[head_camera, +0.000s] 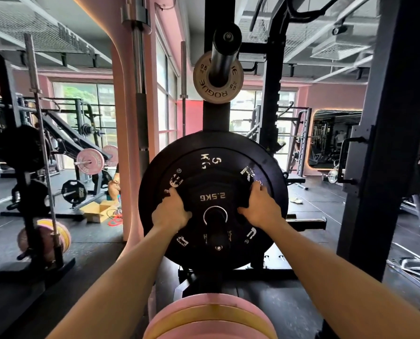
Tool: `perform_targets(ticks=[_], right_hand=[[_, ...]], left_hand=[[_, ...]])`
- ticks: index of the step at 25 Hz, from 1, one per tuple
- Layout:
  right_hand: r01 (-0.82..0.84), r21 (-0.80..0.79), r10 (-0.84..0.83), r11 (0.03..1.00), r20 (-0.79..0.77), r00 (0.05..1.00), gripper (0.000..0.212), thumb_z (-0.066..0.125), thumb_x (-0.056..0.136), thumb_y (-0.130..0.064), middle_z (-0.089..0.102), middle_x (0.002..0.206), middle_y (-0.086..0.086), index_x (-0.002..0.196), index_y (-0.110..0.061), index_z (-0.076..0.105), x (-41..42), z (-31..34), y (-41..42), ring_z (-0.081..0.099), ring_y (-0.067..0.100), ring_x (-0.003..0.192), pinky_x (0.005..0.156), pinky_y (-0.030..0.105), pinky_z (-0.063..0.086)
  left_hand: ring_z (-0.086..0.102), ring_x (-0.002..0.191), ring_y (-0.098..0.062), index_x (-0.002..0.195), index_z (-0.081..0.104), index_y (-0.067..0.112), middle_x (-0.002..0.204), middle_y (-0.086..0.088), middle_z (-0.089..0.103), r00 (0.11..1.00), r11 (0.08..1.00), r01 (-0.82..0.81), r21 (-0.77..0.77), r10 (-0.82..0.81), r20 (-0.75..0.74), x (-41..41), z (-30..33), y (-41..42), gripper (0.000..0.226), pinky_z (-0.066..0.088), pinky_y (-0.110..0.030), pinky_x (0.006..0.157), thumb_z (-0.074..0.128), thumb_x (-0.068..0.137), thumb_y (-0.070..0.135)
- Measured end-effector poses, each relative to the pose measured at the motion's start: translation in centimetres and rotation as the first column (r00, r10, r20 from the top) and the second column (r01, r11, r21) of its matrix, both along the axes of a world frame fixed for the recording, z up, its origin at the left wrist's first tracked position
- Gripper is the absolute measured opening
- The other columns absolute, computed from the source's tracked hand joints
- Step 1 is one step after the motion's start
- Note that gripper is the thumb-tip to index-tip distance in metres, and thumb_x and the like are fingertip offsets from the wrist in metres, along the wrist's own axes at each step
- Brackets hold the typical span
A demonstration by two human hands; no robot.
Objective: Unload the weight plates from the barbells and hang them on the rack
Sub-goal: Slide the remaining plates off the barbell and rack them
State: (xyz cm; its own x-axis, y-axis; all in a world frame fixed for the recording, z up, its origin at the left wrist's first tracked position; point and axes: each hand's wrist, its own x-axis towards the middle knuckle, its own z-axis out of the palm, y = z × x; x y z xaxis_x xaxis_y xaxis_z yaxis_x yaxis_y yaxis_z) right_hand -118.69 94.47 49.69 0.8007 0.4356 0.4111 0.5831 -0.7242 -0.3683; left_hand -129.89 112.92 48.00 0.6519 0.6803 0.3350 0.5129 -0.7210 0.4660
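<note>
It was a gym. Left of the left hand (171, 212) stood loaded barbells (90, 162); right of it, black racks (385, 143).

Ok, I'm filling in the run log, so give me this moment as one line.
stage: hanging plate on rack peg | left hand: on 2.5KG plate | right hand: on same plate | behind: 5 KG plate | upper peg: Rogue plate

Two bare forearms (no sleeves, no gloves)
</note>
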Motion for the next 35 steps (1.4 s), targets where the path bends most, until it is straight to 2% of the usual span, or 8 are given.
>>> perform_targets(ticks=[4,9,12,14,20,26,30,35], right_hand=[[0.04,0.011,-0.04,0.999,-0.014,0.999,0.07,0.072,0.085,-0.025,0.044,0.141,0.018,0.134,-0.006,0.026,0.0,-0.2,0.7,0.056,0.04,0.118,0.087,0.043,0.045],[0.082,0.003,-0.082,0.997,0.008,0.997,0.075,0.061,0.091,-0.011,0.054,0.128,0.026,0.144,0.002,0.01,-0.7,-1.1,1.9,0.053,0.041,0.118,0.092,0.042,0.045],[0.083,-0.048,-0.082,0.995,0.027,0.996,0.054,0.054,0.091,-0.003,0.056,0.124,0.024,0.135,0.002,0.024,-1.4,-1.2,2.1,0.051,0.039,0.12,0.091,0.043,0.045],[0.077,-0.051,-0.076,0.996,0.019,0.997,0.042,0.055,0.092,-0.005,0.057,0.123,0.022,0.127,-0.002,0.032,-1.8,-1.1,1.7,0.051,0.038,0.12,0.09,0.044,0.046],[0.028,-0.07,-0.03,0.997,-0.035,0.999,0.051,0.06,0.093,-0.024,0.056,0.125,0.019,0.132,-0.009,0.031,-3.2,-0.9,-0.5,0.055,0.039,0.116,0.086,0.041,0.044],[0.023,-0.093,-0.026,0.995,-0.03,0.999,0.033,0.058,0.088,-0.023,0.059,0.123,0.014,0.118,-0.012,0.051,-4.9,-0.8,-3.0,0.056,0.037,0.114,0.083,0.037,0.044],[0.002,-0.088,-0.004,0.996,-0.025,1.0,0.027,0.053,0.089,-0.019,0.06,0.122,0.013,0.116,-0.013,0.055,-6.8,-0.7,-4.3,0.058,0.036,0.112,0.081,0.037,0.043],[-0.034,-0.072,0.033,0.997,-0.012,0.999,0.024,0.05,0.089,-0.014,0.062,0.119,0.014,0.112,-0.011,0.055,-9.2,-0.7,-6.7,0.06,0.037,0.109,0.077,0.036,0.042]], left_hand=[[0.058,0.115,-0.036,0.144,0.017,0.006,0.128,-0.016,0.057,0.999,0.999,-0.047,0.01,0.048,-0.015,0.2,-0.7,-0.5,0.084,0.046,-0.042,0.087,0.07,0.086,0.035],[0.057,0.118,-0.037,0.149,0.004,0.0,0.13,-0.019,0.057,0.999,0.999,-0.008,-0.046,0.01,0.051,0.1,-1.1,-1.4,0.087,0.044,-0.042,0.092,0.064,0.091,0.023],[0.054,0.122,-0.039,0.149,0.002,-0.003,0.131,-0.023,0.055,0.999,0.998,0.007,-0.066,-0.004,0.047,-0.3,-1.1,-1.9,0.087,0.043,-0.041,0.096,0.063,0.092,0.02],[0.055,0.119,-0.04,0.146,0.01,-0.005,0.127,-0.025,0.056,0.999,0.998,0.018,-0.056,-0.015,0.049,-0.4,-1.2,-2.2,0.077,0.043,-0.041,0.095,0.061,0.092,0.018],[0.055,0.113,-0.044,0.127,0.04,0.005,0.122,-0.023,0.057,0.999,0.999,0.039,-0.023,-0.039,0.004,-2.4,-1.2,-3.0,0.044,0.044,-0.044,0.087,0.059,0.092,0.023],[0.059,0.105,-0.042,0.117,0.054,0.01,0.114,-0.018,0.061,0.999,0.998,0.015,-0.066,-0.013,0.036,-5.4,-1.5,-4.3,0.034,0.048,-0.043,0.083,0.054,0.083,0.017],[0.06,0.103,-0.042,0.111,0.059,0.008,0.111,-0.019,0.063,0.999,1.0,0.019,0.002,-0.019,0.039,-7.5,-1.1,-5.8,0.029,0.048,-0.042,0.081,0.054,0.082,0.012],[0.058,0.109,-0.043,0.118,0.058,0.009,0.115,-0.02,0.062,0.997,0.999,0.009,0.041,-0.012,0.071,-10.6,-0.6,-8.6,0.035,0.048,-0.045,0.086,0.054,0.084,0.01]])
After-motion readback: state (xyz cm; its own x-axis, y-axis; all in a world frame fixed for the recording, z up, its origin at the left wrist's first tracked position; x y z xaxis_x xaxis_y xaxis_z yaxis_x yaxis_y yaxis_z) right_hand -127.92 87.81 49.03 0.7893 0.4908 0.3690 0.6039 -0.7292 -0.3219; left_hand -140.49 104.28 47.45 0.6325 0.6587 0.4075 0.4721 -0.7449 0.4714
